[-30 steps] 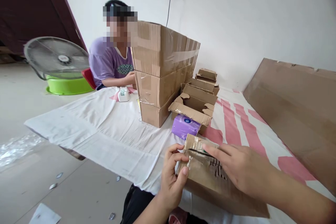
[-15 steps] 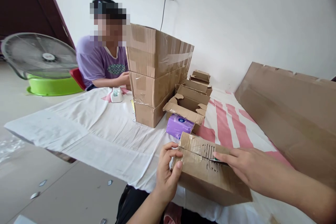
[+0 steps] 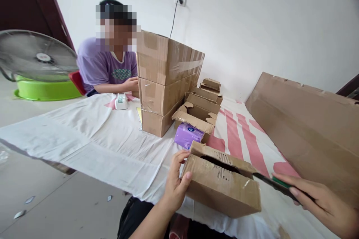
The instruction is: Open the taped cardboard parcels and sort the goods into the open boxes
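A cardboard box (image 3: 221, 183) lies in front of me at the table's near edge, its top seam parted in a dark gap. My left hand (image 3: 177, 181) grips the box's left end, thumb on the near side and fingers at the far corner. In my right hand (image 3: 316, 198) is a dark utility knife (image 3: 283, 186) with a green part, its tip by the right end of the seam. Just beyond the box sits a purple plastic-wrapped pack (image 3: 188, 135), against an open cardboard box (image 3: 196, 117).
Taped boxes (image 3: 153, 95) are stacked high at mid-table, with more open boxes (image 3: 210, 86) behind. A large cardboard sheet (image 3: 303, 119) leans on the right. Across the table a person (image 3: 108, 65) sits near a white tape dispenser (image 3: 121, 102). A fan (image 3: 42, 58) stands left.
My right hand has drawn the knife rightward along the box top to beyond its right end. The seam has opened into a gap. My left hand stays on the box.
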The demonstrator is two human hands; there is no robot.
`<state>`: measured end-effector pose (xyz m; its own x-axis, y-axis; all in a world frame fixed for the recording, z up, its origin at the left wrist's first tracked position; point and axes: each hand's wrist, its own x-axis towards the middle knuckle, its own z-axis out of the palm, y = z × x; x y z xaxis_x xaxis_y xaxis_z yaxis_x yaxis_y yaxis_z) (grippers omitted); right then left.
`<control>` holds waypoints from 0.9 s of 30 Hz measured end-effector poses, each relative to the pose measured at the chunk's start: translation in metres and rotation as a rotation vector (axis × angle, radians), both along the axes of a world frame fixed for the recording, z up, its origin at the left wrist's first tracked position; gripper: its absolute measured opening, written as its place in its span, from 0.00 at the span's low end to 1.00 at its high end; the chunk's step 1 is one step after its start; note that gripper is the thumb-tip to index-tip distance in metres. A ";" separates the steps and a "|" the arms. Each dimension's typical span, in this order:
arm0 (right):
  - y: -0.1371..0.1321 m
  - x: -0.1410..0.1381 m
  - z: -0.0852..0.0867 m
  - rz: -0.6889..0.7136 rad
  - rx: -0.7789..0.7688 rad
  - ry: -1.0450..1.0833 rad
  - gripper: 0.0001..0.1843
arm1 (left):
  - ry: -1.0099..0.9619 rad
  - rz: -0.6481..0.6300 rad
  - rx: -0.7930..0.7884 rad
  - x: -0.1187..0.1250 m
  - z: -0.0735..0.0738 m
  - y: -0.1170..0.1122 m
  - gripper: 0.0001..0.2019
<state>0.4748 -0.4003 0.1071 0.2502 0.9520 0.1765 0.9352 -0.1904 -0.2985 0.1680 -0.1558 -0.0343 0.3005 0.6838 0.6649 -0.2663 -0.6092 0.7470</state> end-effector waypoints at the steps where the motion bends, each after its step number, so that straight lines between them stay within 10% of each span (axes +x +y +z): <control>1: -0.008 0.012 -0.010 -0.031 -0.029 0.078 0.24 | 0.013 -0.018 0.005 -0.001 0.000 0.000 0.18; 6: -0.039 0.056 -0.093 -0.322 0.073 0.142 0.28 | 0.035 -0.083 -0.016 -0.003 0.000 -0.001 0.19; 12: -0.055 0.072 -0.171 -0.216 -0.042 -0.050 0.25 | -0.005 -0.086 -0.048 -0.002 0.002 -0.001 0.19; 18: -0.014 0.040 -0.109 -0.076 0.169 -0.329 0.16 | -0.013 -0.091 -0.057 0.001 0.002 -0.002 0.19; 23: 0.055 -0.060 -0.028 0.228 0.538 -0.489 0.05 | -0.032 -0.101 -0.062 0.002 0.002 -0.002 0.17; 27: 0.103 -0.137 -0.007 0.427 0.594 -0.437 0.05 | -0.032 -0.116 -0.054 0.003 0.000 -0.001 0.17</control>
<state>0.3380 -0.2975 0.1002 -0.3159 0.6684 0.6734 0.9457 0.2789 0.1667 0.1706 -0.1567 -0.0342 0.3588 0.6811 0.6383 -0.3566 -0.5319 0.7680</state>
